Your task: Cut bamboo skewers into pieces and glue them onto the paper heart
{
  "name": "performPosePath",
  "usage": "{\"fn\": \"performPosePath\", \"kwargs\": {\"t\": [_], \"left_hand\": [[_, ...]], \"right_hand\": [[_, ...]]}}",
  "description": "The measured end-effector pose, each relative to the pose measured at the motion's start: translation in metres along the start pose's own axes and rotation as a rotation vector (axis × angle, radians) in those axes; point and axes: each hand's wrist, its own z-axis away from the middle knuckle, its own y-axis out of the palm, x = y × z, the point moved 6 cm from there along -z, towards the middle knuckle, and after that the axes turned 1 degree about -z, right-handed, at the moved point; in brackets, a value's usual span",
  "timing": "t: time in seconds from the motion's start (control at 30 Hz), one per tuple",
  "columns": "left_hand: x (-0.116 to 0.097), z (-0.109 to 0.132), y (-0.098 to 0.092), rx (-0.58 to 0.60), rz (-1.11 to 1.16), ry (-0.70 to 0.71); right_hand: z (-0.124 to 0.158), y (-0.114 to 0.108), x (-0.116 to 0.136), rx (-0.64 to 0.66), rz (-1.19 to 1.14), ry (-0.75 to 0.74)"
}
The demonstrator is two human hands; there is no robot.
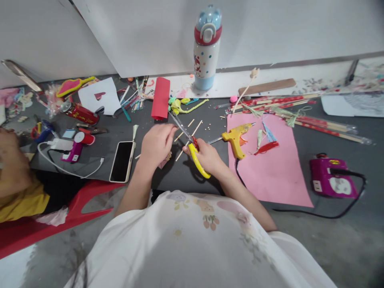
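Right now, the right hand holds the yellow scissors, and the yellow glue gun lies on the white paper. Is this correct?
Not quite. The right hand does hold the yellow scissors, but the glue gun lies on the left edge of the pink paper, not on the white paper. The head view shows this.

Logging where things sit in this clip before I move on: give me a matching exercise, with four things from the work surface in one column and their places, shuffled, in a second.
Things
1. yellow-handled scissors
2. yellow hot glue gun
3. black-screened smartphone in a white case
4. polka-dot water bottle with a blue lid

Places
A. standing upright by the white wall
B. gripped in the right hand
C. lying flat just left of the left hand
D. lying on the edge of the pink paper sheet

Pairs: 1-B, 2-D, 3-C, 4-A.
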Motion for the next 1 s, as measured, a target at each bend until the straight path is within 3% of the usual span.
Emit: {"fn": "performPosePath", "kwargs": {"t": [0.07, 0.13, 0.33, 0.4, 0.5, 0.7, 0.9, 1.0], "left_hand": [[-0.011, 0.002, -0.010, -0.212, -0.064, 0.021], [-0.029, 0.006, -0.012, -0.327, -0.052, 0.104], [-0.092, 0.030, 0.000, -0.384, 0.150, 0.562], [-0.105, 0.039, 0.002, -0.419, 0.226, 0.669], [-0.116, 0.047, 0.009, -0.377, 0.325, 0.768], [-0.126, 0.051, 0.019, -0.373, 0.360, 0.851], [-0.126, 0.047, 0.015, -0.496, 0.388, 0.784], [-0.125, 0.046, 0.020, -0.392, 0.421, 0.700]], "right_hand": [[0.000, -0.001, -0.002, -0.002, -0.015, 0.023], [-0.001, -0.001, -0.004, -0.002, -0.036, 0.028], [-0.005, 0.001, -0.010, -0.002, -0.044, 0.023], [-0.004, 0.001, -0.010, -0.001, -0.053, 0.054], [-0.002, 0.000, -0.006, -0.002, -0.061, 0.057], [0.001, -0.004, 0.000, -0.011, -0.046, 0.048], [0.000, -0.005, 0.003, -0.015, -0.074, 0.038], [0.000, -0.004, 0.001, -0.009, -0.087, 0.066]]}}
